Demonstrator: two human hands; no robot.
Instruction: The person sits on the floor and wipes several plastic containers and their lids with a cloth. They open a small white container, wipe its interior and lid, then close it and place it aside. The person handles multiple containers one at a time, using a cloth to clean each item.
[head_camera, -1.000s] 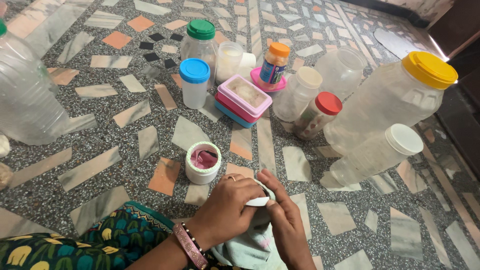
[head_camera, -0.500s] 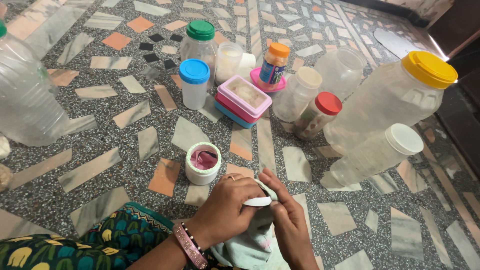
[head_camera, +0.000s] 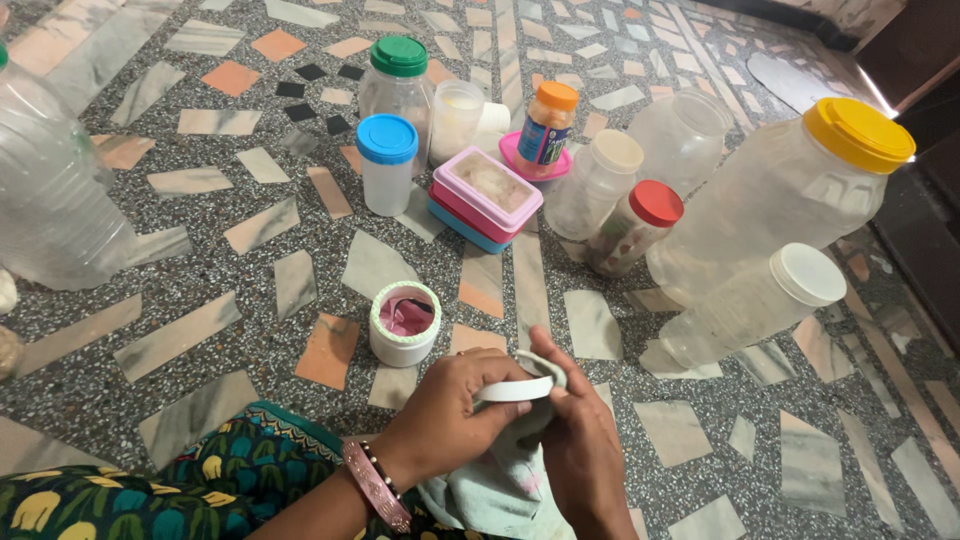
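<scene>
Both hands wiping a small white lid with a cloth, above a terrazzo floor.

Nearest, the left hand (head_camera: 450, 405) was curled shut around the rim of the white lid (head_camera: 517, 389), while the right hand (head_camera: 580, 440), fingers bent, pressed the pale green cloth (head_camera: 490, 490) against it. The lid sat edge-on between fingertips; a slip would probably have dropped it onto the floor (head_camera: 600, 330). Just beyond, to the left, stood the open white jar (head_camera: 404, 325), easily toppled by a dragged elbow or cloth. Farther off clustered lidded containers, including the yellow-capped jar (head_camera: 790, 200).

Soft, even daylight, sharp focus, wide-angle bending at edges, dim upper-right corner.
</scene>
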